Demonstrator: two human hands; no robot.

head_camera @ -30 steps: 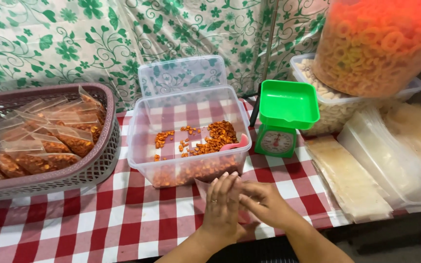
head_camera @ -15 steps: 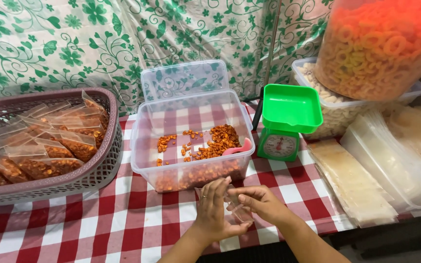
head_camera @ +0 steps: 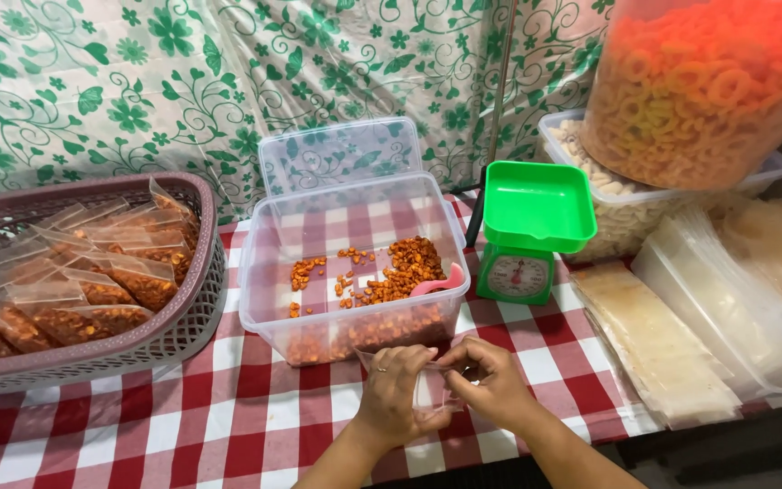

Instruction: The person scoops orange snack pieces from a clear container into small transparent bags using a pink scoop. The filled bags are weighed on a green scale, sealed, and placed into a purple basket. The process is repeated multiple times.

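2 hands (head_camera: 445, 389) pinch clear bag (head_camera: 429, 391) | bag edges hard to see

The small bag (head_camera: 427, 394) pinched between the left hand (head_camera: 395, 398) and right hand (head_camera: 491, 385) was thin, clear, glossy plastic film. At 12 o'clock from it, the tub (head_camera: 264, 299) was smooth translucent plastic (slightly cloudy), holding a glossy pink plastic scoop (head_camera: 441, 281). The tablecloth (head_camera: 228, 417) looked like smooth, faintly shiny checked sheet. At 9 o'clock, the basket (head_camera: 183, 326) was matt woven-pattern plastic. At 2 o'clock, the scale (head_camera: 536, 226) was glossy green plastic.
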